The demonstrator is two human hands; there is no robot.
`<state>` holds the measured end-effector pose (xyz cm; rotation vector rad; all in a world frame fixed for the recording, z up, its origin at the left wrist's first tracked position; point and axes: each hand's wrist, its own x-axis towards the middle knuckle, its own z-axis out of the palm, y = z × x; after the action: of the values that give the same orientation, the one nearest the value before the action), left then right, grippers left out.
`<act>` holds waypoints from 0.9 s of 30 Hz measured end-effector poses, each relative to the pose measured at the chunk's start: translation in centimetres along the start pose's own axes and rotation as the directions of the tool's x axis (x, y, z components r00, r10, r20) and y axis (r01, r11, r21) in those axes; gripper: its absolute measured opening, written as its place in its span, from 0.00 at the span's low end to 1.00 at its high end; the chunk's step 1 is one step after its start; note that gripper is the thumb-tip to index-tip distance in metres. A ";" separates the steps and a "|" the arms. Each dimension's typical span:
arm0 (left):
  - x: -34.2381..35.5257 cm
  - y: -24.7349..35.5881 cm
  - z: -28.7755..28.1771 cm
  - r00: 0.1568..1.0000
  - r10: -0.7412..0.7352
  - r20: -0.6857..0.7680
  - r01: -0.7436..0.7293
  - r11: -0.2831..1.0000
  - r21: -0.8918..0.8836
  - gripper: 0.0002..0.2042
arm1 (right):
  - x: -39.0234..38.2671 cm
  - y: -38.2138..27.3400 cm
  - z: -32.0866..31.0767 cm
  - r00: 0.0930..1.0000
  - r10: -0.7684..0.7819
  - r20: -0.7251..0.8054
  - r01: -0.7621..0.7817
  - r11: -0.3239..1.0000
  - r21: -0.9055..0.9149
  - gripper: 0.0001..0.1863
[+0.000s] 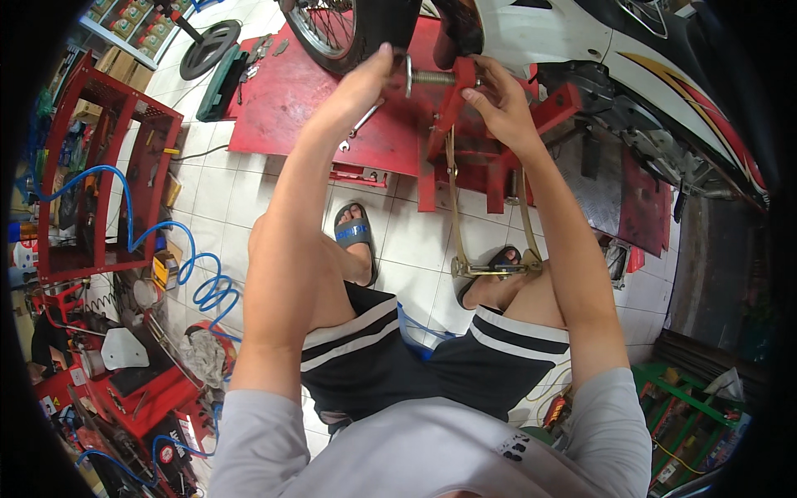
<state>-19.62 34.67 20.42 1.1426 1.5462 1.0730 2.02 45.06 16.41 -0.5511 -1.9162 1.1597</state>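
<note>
Two bare hands are at a red steel bracket (452, 101) that stands at the near edge of a red tabletop (278, 116), with a threaded rod (433, 78) running crosswise into its upper part from the left. At the rod's left end sits a round metal disc (408, 76). The left hand (376, 76) is just beside that disc, thumb pointing up and away; its fingers are mostly hidden, so whether they grip anything cannot be told. The right hand (505, 106) is at the right side of the bracket's top, half curled, with the thumb nearer the person and the fingers beyond; how firmly it holds cannot be told.

Below the left wrist, a wrench (359, 126) lies slanting on the tabletop, its open end toward the person. Beyond it are a spoked wheel with a black tyre (344, 56) and, to the right, the white fairing (540, 37) of a motorcycle. A bent brass-coloured metal frame (454, 216) reaches from below the bracket down to the right foot (505, 257). At the tabletop's left edge lies a green tool case (217, 93); farther left, a coiled blue hose (187, 241) loops past a red shelf rack (158, 124).
</note>
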 end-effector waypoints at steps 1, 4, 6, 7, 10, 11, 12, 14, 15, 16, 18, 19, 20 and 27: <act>-0.3 -0.4 0.2 0.986 -0.163 0.029 0.159 0.983 0.094 0.37 | 0.0 0.1 0.0 1.000 0.001 0.005 -0.001 1.000 0.002 0.27; 1.1 -2.0 0.7 0.914 -0.405 0.007 0.389 0.883 0.262 0.39 | 0.0 0.3 0.1 1.000 -0.028 0.012 0.028 0.999 -0.035 0.27; 1.2 -1.1 0.4 0.976 -0.211 -0.050 0.215 0.972 0.092 0.38 | 0.0 0.3 -0.1 1.000 -0.023 0.005 0.023 0.999 -0.027 0.28; 1.0 -0.7 0.7 0.968 0.106 -0.229 -0.096 0.994 0.054 0.37 | 0.1 0.3 -0.1 1.000 -0.007 0.009 0.007 1.000 0.003 0.28; 0.6 0.3 0.5 0.985 0.163 -0.059 -0.166 0.984 -0.060 0.36 | -0.2 0.6 -0.3 1.000 -0.005 0.011 0.005 1.000 0.010 0.28; 0.6 0.0 0.0 1.000 0.001 0.012 -0.002 0.999 0.050 0.36 | -0.1 0.7 -0.2 1.000 -0.020 0.013 0.020 1.000 0.001 0.28; 0.6 -0.5 -0.5 0.984 -0.168 0.058 0.157 0.973 0.168 0.36 | 0.1 0.6 0.1 1.000 -0.025 0.013 0.025 1.000 -0.003 0.28; 0.5 -1.0 0.6 0.883 -0.441 0.161 0.390 0.879 0.274 0.36 | -0.2 0.7 -0.1 1.000 -0.020 0.004 0.020 0.999 -0.026 0.28; -0.4 0.8 1.1 0.770 -0.609 0.187 0.535 0.778 0.330 0.34 | -0.3 0.5 -0.2 1.000 -0.018 0.007 0.018 0.999 -0.035 0.28; 0.5 -0.4 0.8 0.896 -0.437 0.075 0.390 0.857 0.335 0.34 | -0.3 0.4 -0.4 1.000 -0.016 0.010 0.016 0.999 -0.044 0.27; 1.7 -2.3 -0.5 0.988 -0.018 -0.155 0.080 0.911 0.405 0.33 | 0.1 0.0 0.1 0.999 -0.027 0.027 0.028 0.999 -0.024 0.27; 2.0 -2.4 -0.6 0.947 0.228 -0.226 -0.152 0.938 0.311 0.31 | 0.2 0.0 0.2 0.999 -0.028 0.033 0.028 1.000 -0.007 0.27; 1.5 -1.4 0.1 0.934 0.290 -0.207 -0.262 0.953 0.154 0.31 | 0.0 0.3 -0.1 0.999 -0.022 0.033 0.022 1.000 0.004 0.27; 0.1 0.4 -0.2 0.900 -0.435 0.041 0.419 0.886 0.196 0.41 | 0.0 0.3 -0.1 0.999 -0.029 0.024 0.029 0.999 -0.020 0.27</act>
<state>-19.71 34.83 20.85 0.8900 1.7513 0.5880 2.08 45.30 16.21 -0.5208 -1.9521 1.1342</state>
